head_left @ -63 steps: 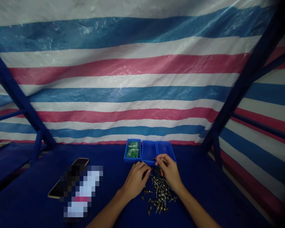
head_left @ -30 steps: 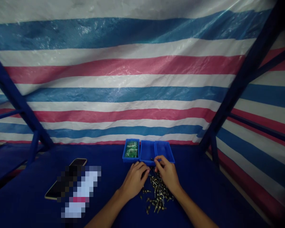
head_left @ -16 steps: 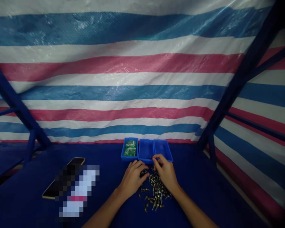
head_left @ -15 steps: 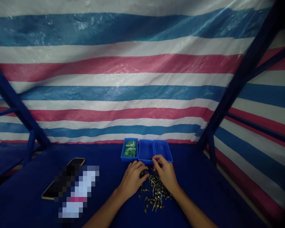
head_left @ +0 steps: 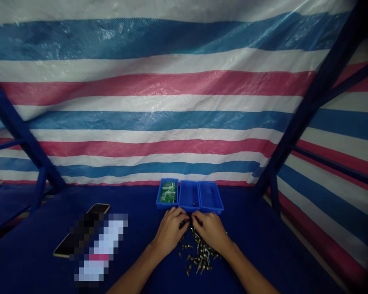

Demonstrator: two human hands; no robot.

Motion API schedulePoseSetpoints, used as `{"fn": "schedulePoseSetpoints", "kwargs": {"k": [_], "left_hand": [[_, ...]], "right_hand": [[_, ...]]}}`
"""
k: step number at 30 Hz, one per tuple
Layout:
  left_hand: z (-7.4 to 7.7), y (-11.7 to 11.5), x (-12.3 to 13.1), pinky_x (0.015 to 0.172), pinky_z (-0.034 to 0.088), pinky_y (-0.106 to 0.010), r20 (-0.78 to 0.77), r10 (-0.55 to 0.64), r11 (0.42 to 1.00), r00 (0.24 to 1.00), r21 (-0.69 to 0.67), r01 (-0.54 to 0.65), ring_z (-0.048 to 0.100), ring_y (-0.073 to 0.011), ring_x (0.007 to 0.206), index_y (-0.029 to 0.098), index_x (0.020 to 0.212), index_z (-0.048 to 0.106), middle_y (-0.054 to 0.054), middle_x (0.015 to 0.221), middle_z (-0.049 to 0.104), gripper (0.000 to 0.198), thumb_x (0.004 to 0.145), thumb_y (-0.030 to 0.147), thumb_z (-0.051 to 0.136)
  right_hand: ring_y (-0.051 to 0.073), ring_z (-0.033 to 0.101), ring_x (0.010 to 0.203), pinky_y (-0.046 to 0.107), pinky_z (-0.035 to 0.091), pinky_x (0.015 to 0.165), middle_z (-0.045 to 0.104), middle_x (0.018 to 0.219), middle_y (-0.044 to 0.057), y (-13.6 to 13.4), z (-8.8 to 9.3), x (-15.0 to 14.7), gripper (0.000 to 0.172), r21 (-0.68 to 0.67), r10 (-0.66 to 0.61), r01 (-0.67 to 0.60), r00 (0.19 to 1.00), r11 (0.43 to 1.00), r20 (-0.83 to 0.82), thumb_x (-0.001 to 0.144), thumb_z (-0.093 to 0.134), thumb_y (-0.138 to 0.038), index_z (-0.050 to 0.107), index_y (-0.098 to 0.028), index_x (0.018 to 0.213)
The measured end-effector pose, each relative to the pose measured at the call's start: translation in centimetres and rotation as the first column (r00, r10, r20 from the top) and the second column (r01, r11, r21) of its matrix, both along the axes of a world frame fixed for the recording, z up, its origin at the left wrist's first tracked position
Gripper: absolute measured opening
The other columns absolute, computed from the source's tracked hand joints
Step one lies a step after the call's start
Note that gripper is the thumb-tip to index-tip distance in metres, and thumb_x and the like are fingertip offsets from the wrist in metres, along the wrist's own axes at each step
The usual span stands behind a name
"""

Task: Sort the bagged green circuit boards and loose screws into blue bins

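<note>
A loose pile of small brass-and-black metal parts [head_left: 202, 255], some with thin silvery stems, lies on the blue table between my forearms. My left hand [head_left: 171, 229] curls at the pile's upper left, closed around several of these small metal parts; dark bits show between thumb and fingers. Close beside it, my right hand [head_left: 214, 232] is over the top of the pile, its fingertips pinched together near my left fingertips. Whatever they grip is too small to make out. Just beyond the hands stands a blue middle bin [head_left: 189, 192] with a tiny dark piece near its front wall.
Left of the middle bin, a blue bin [head_left: 158, 199] holds green circuit boards [head_left: 168, 192]. A third blue bin [head_left: 210, 194] adjoins on the right. A phone [head_left: 92, 220] and a blurred-out pale item [head_left: 99, 253] lie at the left. Blue metal posts and striped sheeting enclose the table.
My right hand has moved from the middle bin's front edge back down and left toward my left hand. A tiny dark piece now shows inside the bin. My left hand has barely moved.
</note>
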State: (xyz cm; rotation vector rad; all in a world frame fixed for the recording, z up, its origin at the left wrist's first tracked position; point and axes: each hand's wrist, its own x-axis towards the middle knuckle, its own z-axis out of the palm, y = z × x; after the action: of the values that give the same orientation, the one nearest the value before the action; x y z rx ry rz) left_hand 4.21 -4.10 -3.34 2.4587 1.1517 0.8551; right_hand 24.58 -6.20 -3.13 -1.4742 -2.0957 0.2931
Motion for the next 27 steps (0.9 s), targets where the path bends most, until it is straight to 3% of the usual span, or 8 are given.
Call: {"fn": "schedulePoseSetpoints", "kwargs": {"k": [4,11,17,21,27], "left_hand": [[0.0,-0.1,0.2,0.09,0.049,-0.038,0.028,0.018,1.0,0.999,0.004,-0.018,0.064,-0.0232,0.099,0.026,0.104,0.074,-0.002,0.104,0.073,0.02,0.102,0.015,0.057],[0.0,0.0,0.2,0.092,0.049,-0.037,0.057,0.052,0.998,0.997,-0.022,-0.051,0.063,-0.0227,0.098,0.024,0.101,0.07,-0.002,0.102,0.072,0.024,0.099,0.009,0.051],[0.2,-0.1,0.2,0.088,0.05,-0.035,0.057,0.032,0.999,0.998,-0.037,-0.03,0.063,-0.0221,0.096,0.023,0.098,0.07,-0.002,0.099,0.072,0.023,0.099,0.01,0.051],[0.2,-0.1,0.2,0.087,0.05,-0.035,0.058,0.039,0.999,0.998,-0.031,-0.038,0.063,-0.0224,0.096,0.024,0.1,0.07,-0.003,0.099,0.072,0.024,0.1,0.011,0.05],[0.0,0.1,0.2,0.088,0.051,-0.035,0.06,0.04,0.999,0.997,-0.006,-0.04,0.063,-0.0226,0.095,0.023,0.099,0.069,-0.003,0.1,0.072,0.023,0.101,0.013,0.049]], "right_hand": [[0.021,0.074,0.073,0.027,0.034,0.062,0.079,0.082,0.003,-0.2,0.7,-0.2,0.02,-0.027,0.044,-0.042,0.994,0.999,0.096,0.101,0.055,-0.026,0.074,-0.027,0.106],[0.018,0.071,0.072,0.025,0.032,0.062,0.078,0.082,-0.001,-0.4,1.0,-0.3,0.02,-0.087,0.072,-0.062,0.992,0.994,0.108,0.099,0.063,-0.032,0.071,-0.028,0.117],[0.018,0.072,0.075,0.026,0.032,0.062,0.077,0.083,-0.001,-0.3,0.8,-0.4,0.012,-0.092,0.054,-0.04,0.987,0.995,0.151,0.102,0.06,-0.031,0.069,-0.027,0.108],[0.02,0.074,0.078,0.027,0.033,0.064,0.079,0.089,0.001,-0.7,1.4,-0.5,0.015,-0.08,0.066,-0.052,0.98,0.995,0.186,0.104,0.055,-0.034,0.067,-0.026,0.109],[0.026,0.075,0.095,0.028,0.04,0.072,0.079,0.106,0.005,-1.1,1.9,-0.6,0.025,-0.066,0.152,-0.141,0.962,0.988,0.225,0.096,0.067,-0.036,0.061,-0.024,0.117]]}}
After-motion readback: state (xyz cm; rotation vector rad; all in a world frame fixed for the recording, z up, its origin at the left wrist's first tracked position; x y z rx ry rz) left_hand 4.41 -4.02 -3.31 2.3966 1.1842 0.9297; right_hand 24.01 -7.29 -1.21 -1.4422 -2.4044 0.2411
